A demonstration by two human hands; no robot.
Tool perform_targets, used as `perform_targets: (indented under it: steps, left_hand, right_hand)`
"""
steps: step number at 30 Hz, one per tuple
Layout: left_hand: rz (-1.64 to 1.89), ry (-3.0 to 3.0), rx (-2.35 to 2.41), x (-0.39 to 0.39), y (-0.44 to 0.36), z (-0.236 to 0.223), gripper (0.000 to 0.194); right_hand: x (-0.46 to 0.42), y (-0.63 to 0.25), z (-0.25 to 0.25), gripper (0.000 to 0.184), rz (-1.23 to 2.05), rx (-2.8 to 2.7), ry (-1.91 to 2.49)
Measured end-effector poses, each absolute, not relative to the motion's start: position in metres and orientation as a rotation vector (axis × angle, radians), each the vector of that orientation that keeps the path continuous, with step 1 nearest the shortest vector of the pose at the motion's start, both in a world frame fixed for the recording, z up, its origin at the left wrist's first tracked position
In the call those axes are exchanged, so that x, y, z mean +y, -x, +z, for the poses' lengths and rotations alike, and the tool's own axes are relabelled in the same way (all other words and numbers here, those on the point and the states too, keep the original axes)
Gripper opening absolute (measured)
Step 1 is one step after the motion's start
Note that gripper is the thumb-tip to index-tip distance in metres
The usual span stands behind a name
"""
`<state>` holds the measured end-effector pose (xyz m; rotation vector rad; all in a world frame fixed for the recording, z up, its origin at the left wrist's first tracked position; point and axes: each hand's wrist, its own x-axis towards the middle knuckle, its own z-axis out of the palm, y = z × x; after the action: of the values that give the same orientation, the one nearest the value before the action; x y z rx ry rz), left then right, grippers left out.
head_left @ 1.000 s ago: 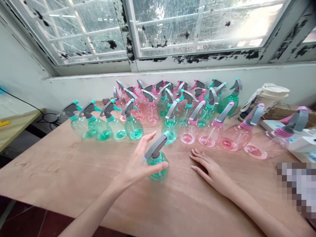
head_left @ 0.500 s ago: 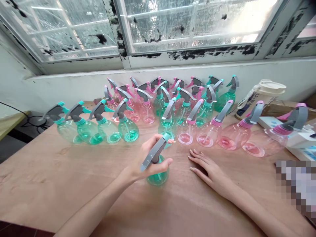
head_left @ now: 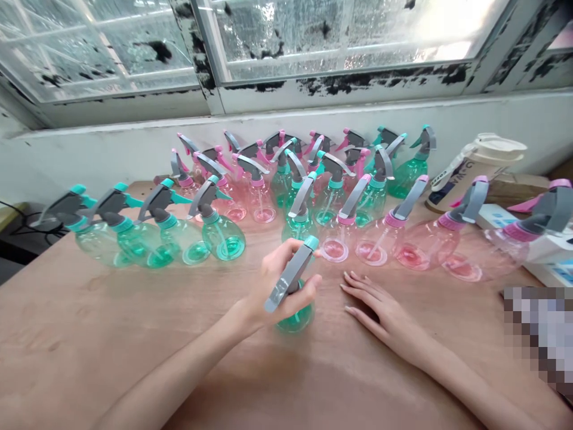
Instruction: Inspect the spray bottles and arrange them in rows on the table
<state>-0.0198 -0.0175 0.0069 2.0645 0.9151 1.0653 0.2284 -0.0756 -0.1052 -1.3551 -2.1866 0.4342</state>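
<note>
A green spray bottle with a grey trigger head stands on the wooden table in front of me. My left hand is wrapped round its neck, just under the trigger head. My right hand lies flat on the table to the right of it, fingers stretched out, holding nothing. Behind them stand rows of like bottles: green ones at the left, pink ones at the right.
More pink and green spray bottles crowd the back by the white wall under the window. A large cup with a lid lies at the right, next to white boxes. A blurred patch covers the right edge.
My left hand went from open beside the green bottle to closed round its neck. The bottle stays on the table. The right hand has not moved; the view shifted slightly.
</note>
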Motion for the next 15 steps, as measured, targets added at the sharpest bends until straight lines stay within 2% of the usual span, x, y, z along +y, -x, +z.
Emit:
perform_targets:
  steps: [3,15]
  left_hand:
    - [1.093,-2.079,0.938,-0.0136,0.0183,0.0045,0.032]
    - [1.073,-1.99,0.958,-0.0159,0.0168,0.0066,0.038]
  right_hand:
    - [-0.0764,-0.2285,-0.1042,0.044,0.438,-2.187,1.36]
    - [-0.0776,-0.2307,-0.104,0.044,0.459,-2.21,1.371]
